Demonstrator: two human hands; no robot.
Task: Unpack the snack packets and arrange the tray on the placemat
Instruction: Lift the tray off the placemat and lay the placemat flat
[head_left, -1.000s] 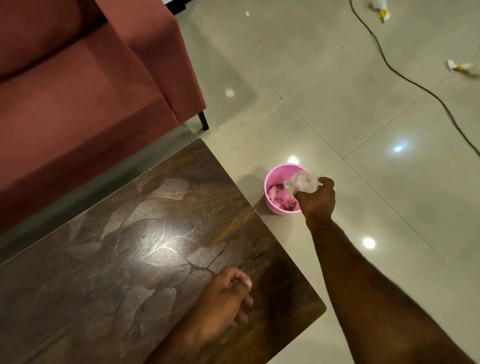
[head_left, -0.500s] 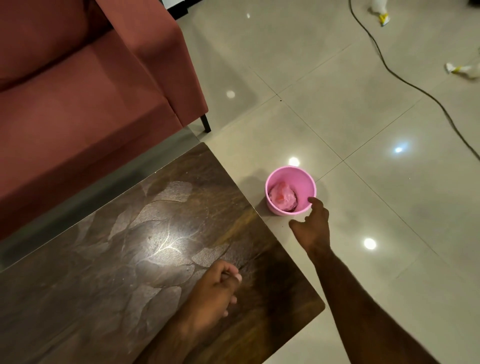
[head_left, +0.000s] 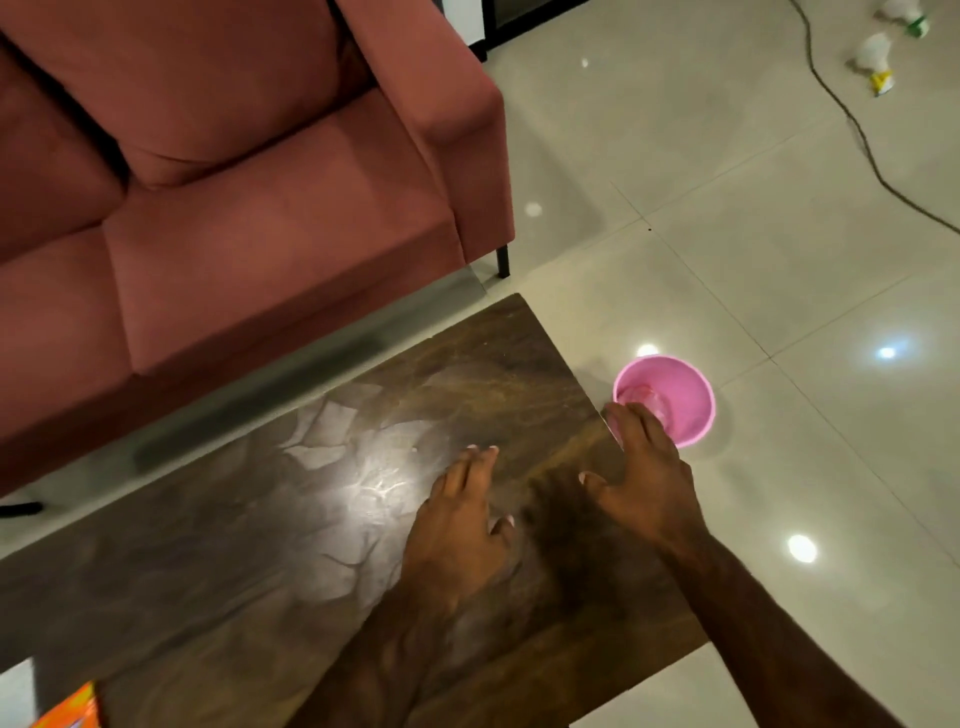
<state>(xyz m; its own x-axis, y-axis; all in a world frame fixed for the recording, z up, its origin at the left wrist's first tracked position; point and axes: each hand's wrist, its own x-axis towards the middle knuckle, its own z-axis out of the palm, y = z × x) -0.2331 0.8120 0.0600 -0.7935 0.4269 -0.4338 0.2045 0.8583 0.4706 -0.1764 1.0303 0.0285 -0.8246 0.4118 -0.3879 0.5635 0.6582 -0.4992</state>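
Observation:
My left hand hovers flat over the dark wooden table, fingers extended and holding nothing. To its right, my right hand spreads its fingers above the table's right edge, empty too. Just beyond it a small pink bin stands on the floor with a crumpled clear wrapper inside. An orange snack packet pokes in at the bottom left corner of the table. No tray or placemat is in view.
A dusty-red sofa runs along the table's far side. A black cable crosses the glossy tiled floor at the upper right, near bits of litter.
My right hand dropped the wrapper into the pink bin, then drew back over the table edge. My left hand uncurled from a loose fist to flat fingers. The view swung left.

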